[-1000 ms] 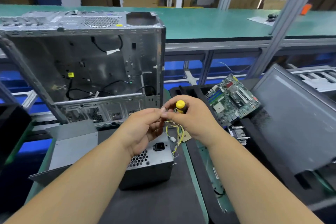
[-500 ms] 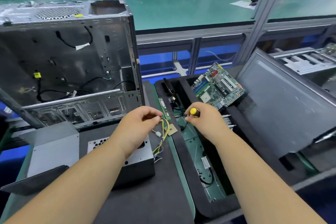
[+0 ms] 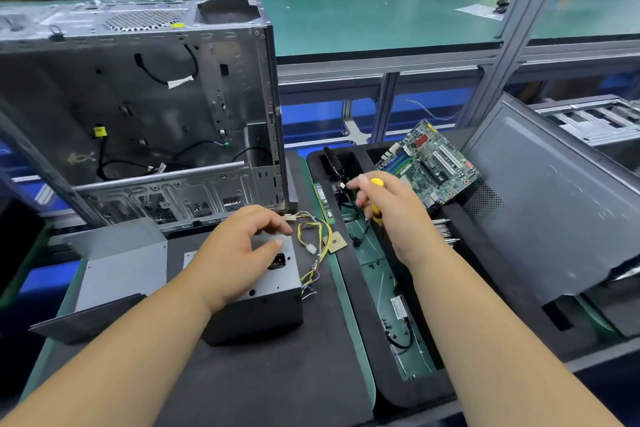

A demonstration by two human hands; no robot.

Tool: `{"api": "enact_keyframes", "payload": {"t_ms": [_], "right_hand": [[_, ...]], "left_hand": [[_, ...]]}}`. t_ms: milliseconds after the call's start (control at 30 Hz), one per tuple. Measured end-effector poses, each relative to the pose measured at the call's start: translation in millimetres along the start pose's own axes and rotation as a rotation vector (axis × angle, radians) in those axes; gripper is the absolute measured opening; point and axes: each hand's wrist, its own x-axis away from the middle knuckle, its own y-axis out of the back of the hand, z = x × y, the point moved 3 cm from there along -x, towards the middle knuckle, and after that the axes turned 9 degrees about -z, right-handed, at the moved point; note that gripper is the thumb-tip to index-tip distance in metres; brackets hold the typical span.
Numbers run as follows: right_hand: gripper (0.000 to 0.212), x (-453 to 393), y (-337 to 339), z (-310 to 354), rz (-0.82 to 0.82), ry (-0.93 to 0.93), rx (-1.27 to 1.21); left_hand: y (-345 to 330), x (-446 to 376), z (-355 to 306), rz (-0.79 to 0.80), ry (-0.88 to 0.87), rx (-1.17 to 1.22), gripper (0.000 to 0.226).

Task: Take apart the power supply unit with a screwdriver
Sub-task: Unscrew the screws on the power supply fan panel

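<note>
The power supply unit sits on the black mat of the table at lower centre of the frame, its yellow wire bundle trailing to the right. The left hand hovers over it, grip loose and holding nothing. The right hand, right of centre, has its grip closed around the yellow-handled screwdriver, above the black tray.

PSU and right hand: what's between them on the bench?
In the head view, between the power supply unit and the right hand lie its yellow wire bundle, a small square chip and a green memory stick.
</note>
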Motion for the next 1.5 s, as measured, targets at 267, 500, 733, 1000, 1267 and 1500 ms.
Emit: {"api": "enact_keyframes", "payload": {"t_ms": [267,500,733,1000,1267,1500], "right_hand": [[0.035,30.0,-60.1,48.8,0.228,0.063,-0.503],[0.043,60.3,-104.0,60.1,0.382,-0.024,-0.568],[0.043,80.5,-128.2,61.1,0.391,-0.087,-0.521],[0.043,89.3,-134.0,61.6,0.367,-0.062,-0.456],[0.038,96.4,-131.8,58.0,0.402,-0.023,-0.416],[0.033,91.1,-138.0,59.9,0.354,0.022,-0.384]], "left_hand": [[24.9,25.2,23.0,0.162,-0.169,-0.14,0.028],[31.6,39.8,41.3,0.192,-0.207,-0.262,0.045],[31.0,39.2,41.0,0.166,-0.225,-0.153,0.03],[25.4,37.2,46.6,0.157,-0.174,-0.042,0.024],[25.4,37.5,47.1,0.152,-0.165,-0.016,0.024],[25.2,35.5,43.7,0.151,-0.168,-0.067,0.035]]}}
